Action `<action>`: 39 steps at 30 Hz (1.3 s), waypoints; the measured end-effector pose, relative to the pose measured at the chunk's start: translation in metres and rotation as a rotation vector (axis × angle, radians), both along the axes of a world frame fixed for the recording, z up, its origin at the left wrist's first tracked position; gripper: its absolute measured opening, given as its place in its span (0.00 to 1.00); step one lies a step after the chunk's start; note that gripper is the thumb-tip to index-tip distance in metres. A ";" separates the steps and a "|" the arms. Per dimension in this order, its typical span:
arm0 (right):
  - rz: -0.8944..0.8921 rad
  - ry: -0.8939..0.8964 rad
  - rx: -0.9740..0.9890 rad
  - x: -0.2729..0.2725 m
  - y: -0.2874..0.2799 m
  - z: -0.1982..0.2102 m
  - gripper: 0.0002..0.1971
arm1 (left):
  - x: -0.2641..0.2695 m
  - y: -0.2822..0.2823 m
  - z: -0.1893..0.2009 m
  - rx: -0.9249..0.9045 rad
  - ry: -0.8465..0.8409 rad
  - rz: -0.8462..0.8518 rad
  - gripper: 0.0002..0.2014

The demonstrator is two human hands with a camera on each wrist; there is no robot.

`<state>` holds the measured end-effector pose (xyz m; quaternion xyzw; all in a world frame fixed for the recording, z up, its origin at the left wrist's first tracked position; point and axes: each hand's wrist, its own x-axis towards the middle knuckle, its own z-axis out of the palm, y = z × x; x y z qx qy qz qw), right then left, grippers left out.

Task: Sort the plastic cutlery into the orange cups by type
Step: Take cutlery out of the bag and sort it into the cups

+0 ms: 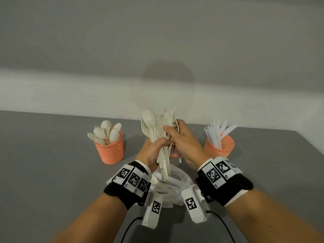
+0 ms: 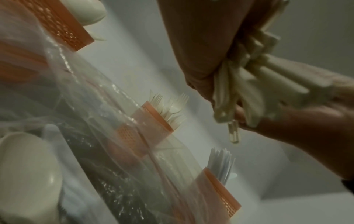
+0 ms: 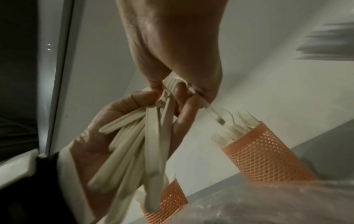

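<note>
Two hands at head-view centre: left hand [image 1: 154, 151] grips mixed cutlery bundle [image 1: 157, 130] upright; right hand [image 1: 178, 137] pinches pieces at bundle's top. Spoon cup [image 1: 110, 149] centre-left, knife cup [image 1: 219, 146] centre-right. Only wrist views show fork cup [image 3: 266, 156], blocked by hands in head view. Clear plastic bag [image 2: 91, 136] lower left of left-wrist view, veiling cups.

Both forearms are bare. Each wrist wears a black strap [image 1: 121, 192] edged with a white cuff [image 1: 235, 196], and white plates printed with black square markers [image 1: 213, 174]. A white camera block [image 1: 192, 205] hangs beneath each wrist, trailing a thin black cable [image 1: 222, 223].
</note>
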<state>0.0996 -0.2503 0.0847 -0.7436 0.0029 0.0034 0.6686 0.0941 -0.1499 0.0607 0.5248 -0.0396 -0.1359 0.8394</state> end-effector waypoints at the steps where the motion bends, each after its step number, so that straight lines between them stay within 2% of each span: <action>1: -0.009 -0.019 -0.001 0.000 0.002 -0.001 0.20 | 0.001 0.001 0.000 -0.010 0.000 -0.008 0.15; 6: 0.005 -0.061 0.046 0.001 0.005 -0.001 0.12 | 0.003 0.007 -0.004 -0.088 0.076 -0.035 0.15; 10: -0.007 0.001 0.150 0.004 -0.003 0.003 0.12 | 0.004 0.012 -0.009 -0.093 0.138 -0.121 0.14; 15: 0.044 0.007 0.093 0.005 -0.001 -0.002 0.11 | 0.003 0.015 -0.010 -0.070 0.142 -0.173 0.16; 18: 0.024 0.033 0.168 0.010 0.001 -0.005 0.08 | 0.004 0.019 -0.011 -0.054 0.141 -0.192 0.17; 21: -0.005 -0.011 0.253 0.014 0.003 -0.004 0.03 | 0.008 0.019 -0.013 -0.025 0.096 -0.125 0.17; 24: -0.053 -0.067 0.367 0.022 0.000 0.001 0.05 | 0.014 0.020 -0.011 -0.121 0.023 0.064 0.15; 29: -0.166 -0.128 0.592 0.045 -0.021 0.012 0.06 | 0.024 0.027 -0.005 -0.240 0.047 0.176 0.12; 32: -0.260 -0.188 0.570 0.062 -0.034 0.013 0.07 | 0.033 0.035 -0.006 -0.253 0.086 0.238 0.12; 35: -0.404 -0.225 0.430 0.083 -0.042 0.011 0.03 | 0.040 0.042 -0.012 -0.238 0.128 0.248 0.11; 39: -0.445 -0.232 0.278 0.103 -0.034 0.003 0.02 | 0.045 0.046 -0.014 -0.159 0.149 0.243 0.08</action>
